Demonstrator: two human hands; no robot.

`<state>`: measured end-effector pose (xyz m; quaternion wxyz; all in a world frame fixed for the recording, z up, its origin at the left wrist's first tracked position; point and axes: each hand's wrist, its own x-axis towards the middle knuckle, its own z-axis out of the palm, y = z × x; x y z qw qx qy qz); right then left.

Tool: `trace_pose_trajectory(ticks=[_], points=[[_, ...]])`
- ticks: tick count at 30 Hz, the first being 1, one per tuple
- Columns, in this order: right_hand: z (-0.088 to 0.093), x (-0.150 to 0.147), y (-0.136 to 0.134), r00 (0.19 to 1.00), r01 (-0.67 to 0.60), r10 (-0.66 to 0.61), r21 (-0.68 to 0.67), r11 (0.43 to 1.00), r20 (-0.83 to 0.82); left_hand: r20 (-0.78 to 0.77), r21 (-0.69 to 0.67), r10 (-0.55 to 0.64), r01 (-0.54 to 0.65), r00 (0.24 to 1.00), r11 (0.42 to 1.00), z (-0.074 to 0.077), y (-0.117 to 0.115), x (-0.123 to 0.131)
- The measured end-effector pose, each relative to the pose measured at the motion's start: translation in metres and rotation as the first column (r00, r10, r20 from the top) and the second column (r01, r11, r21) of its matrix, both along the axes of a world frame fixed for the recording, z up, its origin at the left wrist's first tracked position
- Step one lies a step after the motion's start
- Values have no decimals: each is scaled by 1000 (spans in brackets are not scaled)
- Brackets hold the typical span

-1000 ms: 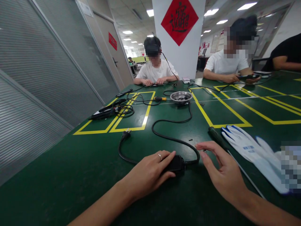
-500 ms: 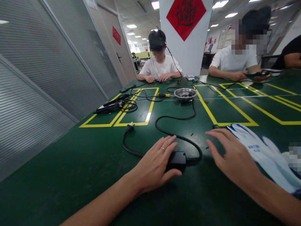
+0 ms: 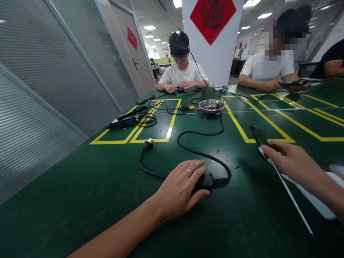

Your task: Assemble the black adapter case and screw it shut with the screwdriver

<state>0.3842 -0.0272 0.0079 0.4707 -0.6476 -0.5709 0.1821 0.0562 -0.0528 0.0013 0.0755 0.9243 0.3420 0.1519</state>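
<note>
"Head view: what sits at the heart of the work?"

"Small black box, on the green table, partly covered by the left hand. That hand's grip is loosely spread, fingers over the top, thumb by the near side."

"Any cable?"

"Black cord leaves the box's right end, loops round and winds away towards a metal bowl. Another length comes from under the hand and ends in a two-pin plug, beyond it to the left."

"And the right hand?"

"Its grip pinches a long-shafted screwdriver low on the dark handle, handle pointing away, shaft slanting back towards the wearer. Something pale lies beneath, probably a glove, but the arm hides much of it."

"Between the hands?"

"Two small dark screws, loose, just outside the cord's loop."

"Farther out?"

"A yellow-handled screwdriver left of the bowl, then tangled cables across yellow tape. Opposite sits a person in white; a second person, to the right, holds a dark object."
</note>
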Motion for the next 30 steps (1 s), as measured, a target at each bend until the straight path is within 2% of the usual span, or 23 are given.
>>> trace_pose_trajectory(ticks=[3,5,8,12,18,23,30], points=[[12,-2,-3,951,-38,52,53,998,-304,12,-42,-72,72,997,996,1,3,-2],[12,-4,-3,885,17,58,157,988,-462,-8,-74,-107,107,994,992,0,4,-2],[3,-7,0,807,134,49,264,955,-588,-44,-89,-105,101,994,991,-2,5,0],[-11,-12,2,785,213,10,286,934,-619,-42,-89,-97,93,994,992,-1,5,1],[-16,-24,-4,797,199,3,267,943,-604,-27,-110,-92,89,995,990,-1,5,0],[-13,-30,-7,783,203,27,296,933,-622,-19,-121,-93,90,995,989,-1,5,0],[2,-35,-11,734,214,110,381,899,-671,7,-106,-95,95,995,990,0,5,0]])
